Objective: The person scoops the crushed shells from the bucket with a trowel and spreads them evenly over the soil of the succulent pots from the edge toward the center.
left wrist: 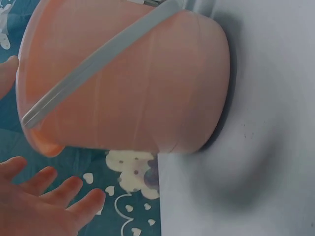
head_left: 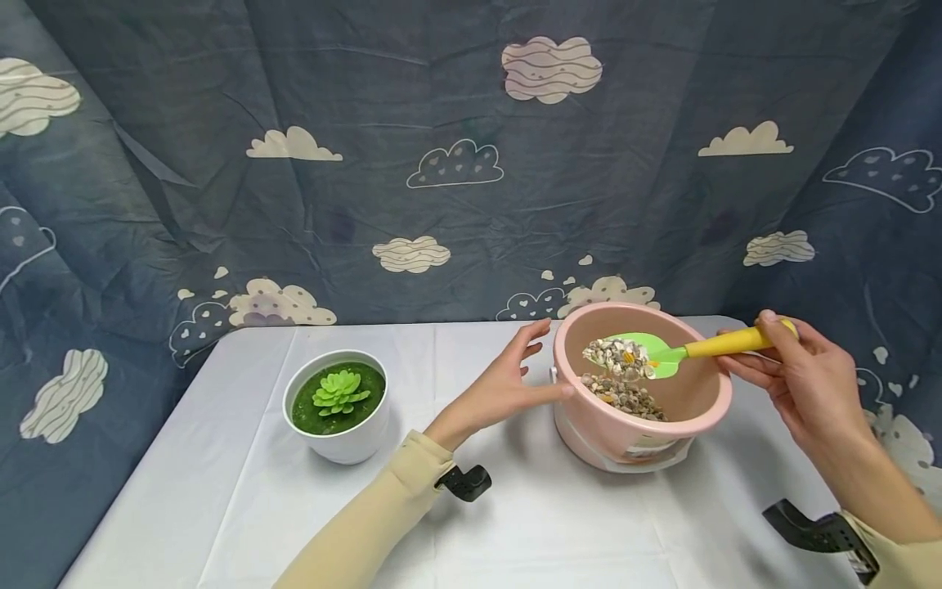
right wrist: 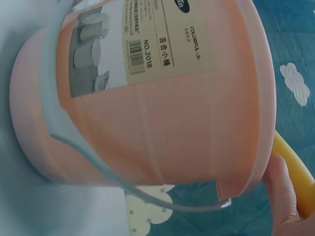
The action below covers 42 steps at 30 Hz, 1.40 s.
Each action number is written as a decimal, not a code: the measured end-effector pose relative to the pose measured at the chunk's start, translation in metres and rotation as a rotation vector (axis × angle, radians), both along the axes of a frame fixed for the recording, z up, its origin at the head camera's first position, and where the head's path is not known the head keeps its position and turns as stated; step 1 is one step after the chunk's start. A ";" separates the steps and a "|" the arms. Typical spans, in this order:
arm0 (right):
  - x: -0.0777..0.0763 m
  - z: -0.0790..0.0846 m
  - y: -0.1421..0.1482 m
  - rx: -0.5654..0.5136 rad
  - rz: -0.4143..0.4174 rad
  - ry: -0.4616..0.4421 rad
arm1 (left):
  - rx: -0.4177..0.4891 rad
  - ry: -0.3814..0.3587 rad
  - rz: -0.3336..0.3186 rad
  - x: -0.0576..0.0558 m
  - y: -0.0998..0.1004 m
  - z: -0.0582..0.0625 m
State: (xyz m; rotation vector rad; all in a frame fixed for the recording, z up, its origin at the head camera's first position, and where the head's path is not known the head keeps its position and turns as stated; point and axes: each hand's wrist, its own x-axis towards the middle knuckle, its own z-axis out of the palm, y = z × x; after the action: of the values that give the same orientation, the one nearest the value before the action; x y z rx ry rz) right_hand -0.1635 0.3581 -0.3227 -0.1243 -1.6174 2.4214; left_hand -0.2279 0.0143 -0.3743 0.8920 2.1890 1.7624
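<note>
The right hand (head_left: 813,380) grips the shovel (head_left: 671,355) by its yellow handle (head_left: 728,343), gravel (head_left: 616,357) heaped on it, at the bucket (head_left: 589,435) mouth. The left hand (head_left: 508,380) is spread, thumb at the bucket. Shovel judged light, stiff (probably plastic); handle is the proper hold; load may spill.

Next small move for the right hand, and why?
Probably raise the yellow-handled shovel, kept level, clear of the pink bucket: the right hand holds it, and its green blade, heaped with pebbly grit, sits over the bucket's mouth, so a tilt could spill the load.
</note>
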 end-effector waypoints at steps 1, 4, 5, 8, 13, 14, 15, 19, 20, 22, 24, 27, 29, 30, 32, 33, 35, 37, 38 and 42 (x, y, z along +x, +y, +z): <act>0.000 0.000 -0.001 0.000 -0.003 0.003 | -0.005 0.007 0.009 0.000 -0.002 0.001; 0.000 0.002 -0.002 -0.019 -0.009 0.012 | -0.017 0.023 0.036 0.001 -0.009 0.003; 0.000 0.002 -0.003 -0.019 -0.014 0.014 | -0.025 0.029 0.049 0.001 -0.011 0.004; 0.001 0.004 -0.006 -0.029 -0.020 0.027 | -0.055 0.045 0.084 0.002 -0.016 0.006; 0.001 0.007 -0.013 -0.039 -0.025 0.059 | -0.108 0.065 0.123 0.005 -0.025 0.010; 0.001 0.008 -0.014 -0.042 -0.024 0.065 | -0.116 0.068 0.128 0.005 -0.027 0.010; 0.001 0.009 -0.016 -0.041 -0.023 0.069 | -0.126 0.071 0.136 0.006 -0.029 0.011; 0.001 0.012 -0.022 -0.036 -0.018 0.082 | -0.160 0.089 0.163 0.007 -0.037 0.015; 0.001 0.012 -0.023 -0.034 -0.017 0.085 | -0.170 0.091 0.169 0.007 -0.040 0.017; 0.000 0.013 -0.027 -0.036 -0.011 0.092 | -0.191 0.102 0.179 0.008 -0.044 0.020; -0.001 0.014 -0.031 -0.040 -0.004 0.099 | -0.214 0.109 0.191 0.010 -0.048 0.022; -0.003 0.015 -0.037 -0.035 0.006 0.105 | -0.251 0.123 0.217 0.012 -0.055 0.026; -0.005 0.016 -0.041 -0.032 0.011 0.099 | -0.270 0.130 0.238 0.014 -0.060 0.028; -0.006 0.017 -0.043 -0.030 0.016 0.099 | -0.279 0.134 0.249 0.014 -0.062 0.028; -0.007 0.017 -0.048 -0.031 0.021 0.097 | -0.294 0.143 0.269 0.015 -0.067 0.030; -0.008 0.018 -0.049 -0.038 0.025 0.098 | -0.300 0.146 0.278 0.016 -0.070 0.031; -0.009 0.018 -0.053 -0.049 0.035 0.105 | -0.319 0.155 0.296 0.018 -0.075 0.033; -0.011 0.018 -0.057 -0.047 0.035 0.108 | -0.340 0.160 0.316 0.020 -0.080 0.035; -0.011 0.018 -0.059 -0.040 0.034 0.111 | -0.350 0.161 0.325 0.020 -0.082 0.036; -0.014 0.018 -0.068 -0.007 0.022 0.115 | -0.376 0.163 0.354 0.022 -0.092 0.039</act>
State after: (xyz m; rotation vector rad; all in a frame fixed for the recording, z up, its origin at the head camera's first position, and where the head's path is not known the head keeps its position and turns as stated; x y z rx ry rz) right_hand -0.1772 0.2901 -0.3050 0.0316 -1.5683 2.4036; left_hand -0.2057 -0.0776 -0.3358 0.6060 2.8004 1.3591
